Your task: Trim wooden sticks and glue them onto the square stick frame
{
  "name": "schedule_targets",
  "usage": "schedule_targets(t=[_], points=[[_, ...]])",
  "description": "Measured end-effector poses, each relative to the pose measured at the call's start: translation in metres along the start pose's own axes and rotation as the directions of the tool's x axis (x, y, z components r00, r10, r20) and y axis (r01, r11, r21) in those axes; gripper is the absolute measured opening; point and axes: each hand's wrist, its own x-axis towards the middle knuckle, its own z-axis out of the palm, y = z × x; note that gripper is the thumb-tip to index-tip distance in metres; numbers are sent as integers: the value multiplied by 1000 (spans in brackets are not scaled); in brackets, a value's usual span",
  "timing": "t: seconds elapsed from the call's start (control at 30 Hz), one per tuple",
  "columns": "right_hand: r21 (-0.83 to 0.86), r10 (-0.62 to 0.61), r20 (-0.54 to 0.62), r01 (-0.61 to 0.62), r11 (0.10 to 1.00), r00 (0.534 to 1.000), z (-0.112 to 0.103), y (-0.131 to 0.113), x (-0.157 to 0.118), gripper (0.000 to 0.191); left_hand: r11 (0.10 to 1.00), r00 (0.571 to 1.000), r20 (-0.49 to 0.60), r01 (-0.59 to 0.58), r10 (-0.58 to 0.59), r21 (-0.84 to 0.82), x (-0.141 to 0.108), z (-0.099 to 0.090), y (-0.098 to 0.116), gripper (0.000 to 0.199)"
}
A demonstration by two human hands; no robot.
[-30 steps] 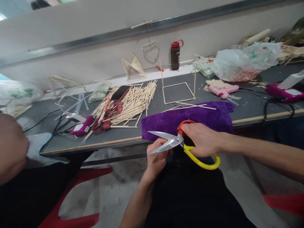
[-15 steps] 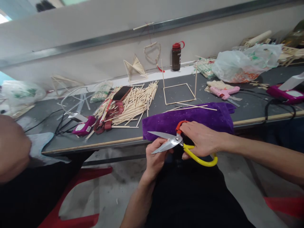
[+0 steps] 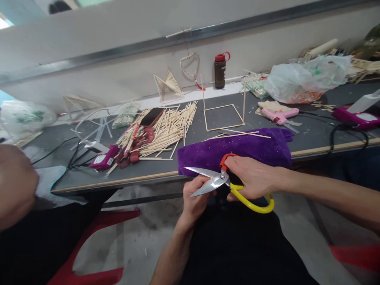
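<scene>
My right hand [image 3: 252, 176] grips a pair of scissors [image 3: 212, 185] with one red and one yellow handle, their blades parted and pointing left. Just below the blades, my left hand [image 3: 194, 198] is closed, its fingers partly behind the lower blade. A tiny pale tip shows between the blades by my left fingers; what they hold is mostly hidden. Beyond the scissors, a purple cloth [image 3: 237, 148] lies along the table edge with thin wooden sticks [image 3: 246, 135] on it. Behind it stands a square stick frame [image 3: 224, 127] with two uprights.
A heap of wooden sticks [image 3: 166, 132] with a phone [image 3: 151, 116] on it lies left. A pink glue gun [image 3: 280, 115], a plastic bag [image 3: 308, 79] and a bottle [image 3: 220, 73] are farther back. Another person [image 3: 18, 186] sits at left, beside a red chair [image 3: 86, 237].
The scissors and my right hand have dipped slightly, and the yellow handle sits a little lower. The blades stay parted. My left hand has barely moved.
</scene>
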Motion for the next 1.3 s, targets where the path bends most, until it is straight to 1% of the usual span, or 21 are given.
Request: schedule_targets(t=[0.13, 0.37, 0.47, 0.57, 0.63, 0.67, 0.73, 0.8, 0.87, 1.0, 1.1, 1.2, 1.3], points=[[-23, 33, 10, -32, 999, 999, 0, -3, -2, 35, 999, 1000, 14, -12, 13, -53, -3, -1, -7, 20], [-40, 40, -4, -40, 998, 999, 1, -5, -4, 34, 999, 1000, 21, -5, 6, -47, -6, 0, -10, 20], [-43, 47, -8, -47, 998, 999, 2, -3, -3, 34, 995, 996, 31, 82, -80, -50, -6, 0, -10, 22], [-57, 60, -26, -62, 996, 998, 2, 0, -1, 34, 972, 980, -3, 199, -201, -126, -5, 1, -9, 20], [-61, 69, -32, -71, 996, 997, 2, 1, 1, 39, 952, 966, -43, 244, -256, -182, -4, 2, -9, 22], [-65, 71, -36, -73, 995, 997, 2, 1, 2, 44, 948, 962, -60, 249, -266, -199, -4, 3, -9, 23], [-81, 54, -49, -58, 995, 997, 2, 0, 3, 56, 948, 962, -83, 239, -261, -209, -3, 3, -9, 23], [-107, 27, -67, -34, 994, 997, 2, -2, 3, 64, 954, 967, -89, 217, -239, -208, -4, 2, -10, 21], [-126, 16, -76, -26, 992, 997, 1, -4, 3, 65, 958, 972, -97, 191, -216, -215, -4, 2, -10, 17], [-135, 61, -86, -72, 988, 994, -6, -9, 2, 67, 949, 976, -93, 168, -199, -267, 0, 2, -7, 18], [-145, 75, -100, -89, 985, 992, -12, -12, 4, 70, 937, 970, -92, 189, -225, -294, 6, 2, -3, 23], [-139, 78, -87, -89, 986, 993, -15, -13, 7, 73, 914, 960, -82, 224, -266, -338, 8, 1, 0, 27], [-103, 78, -64, -85, 991, 995, -16, -13, 10, 70, 887, 954, -59, 250, -295, -388, 7, 0, 1, 29]])
